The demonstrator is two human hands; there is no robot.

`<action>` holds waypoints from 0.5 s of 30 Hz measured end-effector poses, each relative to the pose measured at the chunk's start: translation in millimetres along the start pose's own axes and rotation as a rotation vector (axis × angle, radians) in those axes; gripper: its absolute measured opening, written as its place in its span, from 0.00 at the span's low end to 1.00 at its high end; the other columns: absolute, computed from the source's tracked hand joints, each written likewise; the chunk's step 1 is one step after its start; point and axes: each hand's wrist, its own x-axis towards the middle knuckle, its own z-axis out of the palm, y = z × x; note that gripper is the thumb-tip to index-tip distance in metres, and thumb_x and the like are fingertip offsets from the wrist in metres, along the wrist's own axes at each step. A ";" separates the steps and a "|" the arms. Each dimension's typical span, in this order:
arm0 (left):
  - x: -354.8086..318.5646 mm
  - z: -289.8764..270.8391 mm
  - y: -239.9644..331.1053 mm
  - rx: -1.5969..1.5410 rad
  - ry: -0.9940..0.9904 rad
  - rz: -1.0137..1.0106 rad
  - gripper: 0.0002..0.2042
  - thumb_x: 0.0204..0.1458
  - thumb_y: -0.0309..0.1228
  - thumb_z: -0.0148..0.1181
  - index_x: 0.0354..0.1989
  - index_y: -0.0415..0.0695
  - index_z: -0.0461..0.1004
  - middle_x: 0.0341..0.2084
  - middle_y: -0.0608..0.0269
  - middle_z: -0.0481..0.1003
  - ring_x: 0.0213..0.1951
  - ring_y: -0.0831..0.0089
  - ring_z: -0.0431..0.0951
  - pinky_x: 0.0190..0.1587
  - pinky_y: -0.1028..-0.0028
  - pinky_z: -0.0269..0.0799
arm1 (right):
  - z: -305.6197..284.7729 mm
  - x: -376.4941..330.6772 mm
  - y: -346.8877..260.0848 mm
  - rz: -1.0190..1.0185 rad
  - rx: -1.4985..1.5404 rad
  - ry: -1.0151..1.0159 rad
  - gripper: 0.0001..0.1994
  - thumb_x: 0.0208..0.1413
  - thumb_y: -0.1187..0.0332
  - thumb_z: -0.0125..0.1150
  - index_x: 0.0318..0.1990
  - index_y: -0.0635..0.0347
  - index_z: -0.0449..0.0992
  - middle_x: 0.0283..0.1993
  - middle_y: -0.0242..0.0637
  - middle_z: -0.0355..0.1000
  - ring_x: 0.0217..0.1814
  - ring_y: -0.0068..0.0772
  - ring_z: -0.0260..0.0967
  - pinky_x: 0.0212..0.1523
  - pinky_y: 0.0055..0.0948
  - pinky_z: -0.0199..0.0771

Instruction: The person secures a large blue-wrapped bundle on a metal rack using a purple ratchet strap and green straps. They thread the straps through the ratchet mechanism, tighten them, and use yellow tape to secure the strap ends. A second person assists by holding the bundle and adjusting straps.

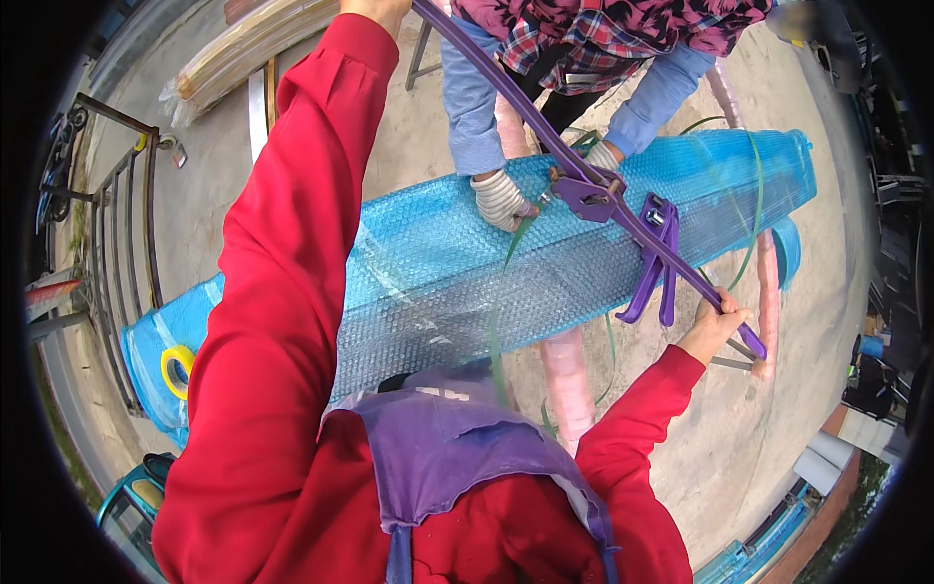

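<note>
Purple tool (593, 195): spans far-left to near-right above blue bundle (438, 263).
Right hand (715, 326): clenched on its near handle.
Left hand (375, 12): grips far handle.

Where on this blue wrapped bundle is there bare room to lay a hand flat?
Free: the bubble-wrapped bundle between the red sleeve and the green strap, and its far right end past the strap loop. Crowded: the middle, where the purple strapping tool, the co-worker's gloved hand and the right hand meet.
</note>
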 end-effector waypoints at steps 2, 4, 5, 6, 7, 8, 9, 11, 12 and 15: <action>-11.3 40.5 -5.9 0.111 0.084 0.108 0.13 0.60 0.43 0.49 0.29 0.49 0.62 0.13 0.72 0.58 0.12 0.80 0.56 0.14 0.76 0.58 | 19.8 -3.0 -18.1 -0.040 -0.010 -0.011 0.28 0.60 0.42 0.40 0.16 0.52 0.53 0.11 0.26 0.48 0.12 0.21 0.48 0.15 0.19 0.59; -10.7 57.6 -0.4 -0.069 -0.139 0.010 0.12 0.61 0.42 0.47 0.28 0.49 0.62 0.13 0.72 0.59 0.11 0.79 0.56 0.14 0.77 0.58 | 27.5 0.8 -31.6 -0.083 -0.014 -0.045 0.28 0.60 0.43 0.43 0.16 0.52 0.53 0.11 0.26 0.48 0.12 0.21 0.49 0.16 0.18 0.59; -15.9 66.8 0.1 0.014 0.016 0.050 0.13 0.61 0.42 0.46 0.28 0.49 0.61 0.13 0.71 0.59 0.11 0.79 0.55 0.14 0.78 0.57 | 33.6 -0.8 -36.0 -0.080 0.009 -0.057 0.27 0.60 0.43 0.45 0.16 0.52 0.53 0.11 0.26 0.48 0.12 0.21 0.49 0.16 0.18 0.59; -15.6 66.9 0.0 0.046 0.023 0.061 0.13 0.61 0.42 0.46 0.28 0.49 0.61 0.13 0.71 0.59 0.11 0.79 0.55 0.14 0.78 0.57 | 36.5 -3.4 -36.2 -0.049 0.025 -0.104 0.27 0.59 0.44 0.47 0.16 0.52 0.53 0.12 0.26 0.48 0.12 0.21 0.48 0.17 0.18 0.59; -15.3 66.2 0.5 0.078 0.029 0.072 0.13 0.61 0.42 0.46 0.28 0.49 0.61 0.13 0.71 0.59 0.12 0.79 0.55 0.14 0.79 0.57 | 38.3 -7.0 -37.3 -0.019 0.039 -0.148 0.27 0.58 0.45 0.50 0.16 0.52 0.54 0.12 0.26 0.48 0.12 0.21 0.48 0.18 0.18 0.59; -15.2 65.4 0.1 0.111 0.035 0.084 0.13 0.61 0.42 0.46 0.28 0.49 0.61 0.13 0.71 0.59 0.12 0.79 0.55 0.14 0.79 0.56 | 39.3 -9.7 -35.8 -0.046 0.034 -0.123 0.27 0.58 0.45 0.50 0.16 0.52 0.54 0.12 0.26 0.48 0.12 0.21 0.48 0.18 0.18 0.58; -16.4 62.1 -3.2 0.129 0.054 0.107 0.13 0.61 0.43 0.46 0.28 0.49 0.61 0.13 0.72 0.59 0.12 0.80 0.56 0.14 0.80 0.56 | 38.6 -12.4 -32.0 -0.073 0.030 -0.098 0.26 0.59 0.45 0.50 0.17 0.52 0.54 0.13 0.25 0.48 0.12 0.22 0.48 0.18 0.18 0.58; -21.0 52.1 -18.0 0.170 0.086 0.147 0.14 0.61 0.44 0.46 0.29 0.49 0.62 0.13 0.72 0.59 0.12 0.80 0.56 0.15 0.80 0.56 | 37.8 -28.5 -17.3 -0.180 -0.081 -0.068 0.25 0.61 0.46 0.48 0.19 0.52 0.54 0.15 0.26 0.47 0.14 0.23 0.47 0.20 0.19 0.58; -23.5 45.2 -11.9 0.161 0.062 0.149 0.14 0.61 0.44 0.46 0.29 0.49 0.62 0.13 0.72 0.59 0.12 0.80 0.56 0.15 0.80 0.55 | 39.4 -36.0 -1.5 -0.183 -0.122 -0.090 0.25 0.61 0.47 0.47 0.20 0.52 0.53 0.16 0.26 0.46 0.15 0.23 0.47 0.20 0.19 0.58; -21.0 23.1 -20.3 0.093 -0.006 0.077 0.14 0.61 0.45 0.46 0.29 0.50 0.62 0.14 0.71 0.59 0.12 0.79 0.55 0.14 0.80 0.54 | 31.6 -33.8 16.4 -0.226 -0.242 -0.162 0.24 0.63 0.48 0.44 0.21 0.52 0.52 0.18 0.27 0.45 0.18 0.23 0.46 0.23 0.20 0.58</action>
